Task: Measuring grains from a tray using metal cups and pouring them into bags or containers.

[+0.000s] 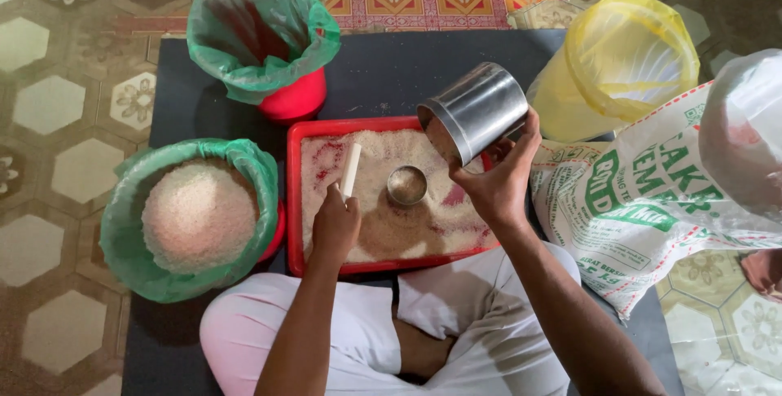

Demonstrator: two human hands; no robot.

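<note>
head view, right hand (497, 188) tilting steel can (474, 111), left hand (336, 221) gripping stick (350, 169)

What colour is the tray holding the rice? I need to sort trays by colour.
Red: the tray, seen in the head view, with the left hand resting over it.

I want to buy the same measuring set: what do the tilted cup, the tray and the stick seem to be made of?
The cup in the right hand looks like brushed steel: grey with streaked reflections. The red tray holding rice seems moulded plastic, with a glossy rounded rim. The white stick in the left hand is smooth and matte, perhaps plastic or painted wood; I can't tell which.
</note>
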